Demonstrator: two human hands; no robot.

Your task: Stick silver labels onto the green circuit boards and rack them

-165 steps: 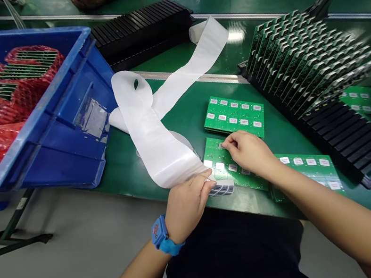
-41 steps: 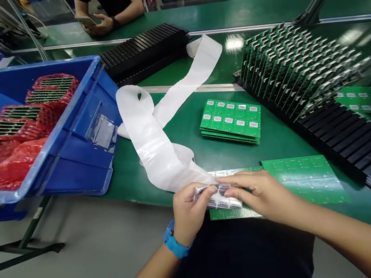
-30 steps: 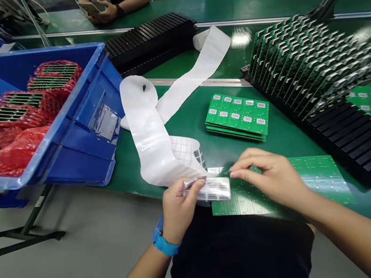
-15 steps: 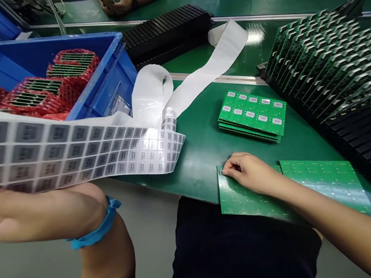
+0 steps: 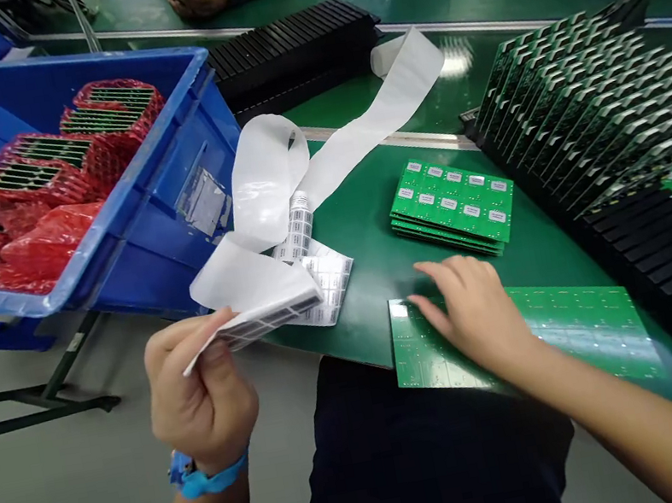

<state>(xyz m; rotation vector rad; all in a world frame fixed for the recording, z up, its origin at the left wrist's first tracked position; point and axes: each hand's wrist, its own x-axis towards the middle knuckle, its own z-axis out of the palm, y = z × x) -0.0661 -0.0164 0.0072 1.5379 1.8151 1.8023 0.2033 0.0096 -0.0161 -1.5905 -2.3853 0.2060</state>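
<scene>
Two hands: the left hand [image 5: 201,388] pinches a label sheet [image 5: 269,315] (backing curled). Under the open fingers of the right hand [image 5: 474,314] lies a green circuit board [image 5: 582,321].

Curled white label backing strip [image 5: 250,280] with grey-printed labels, beside a flat green circuit board [image 5: 452,357]

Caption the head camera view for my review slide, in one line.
Left hand grips a label strip while the right hand rests on a green circuit board panel.
</scene>
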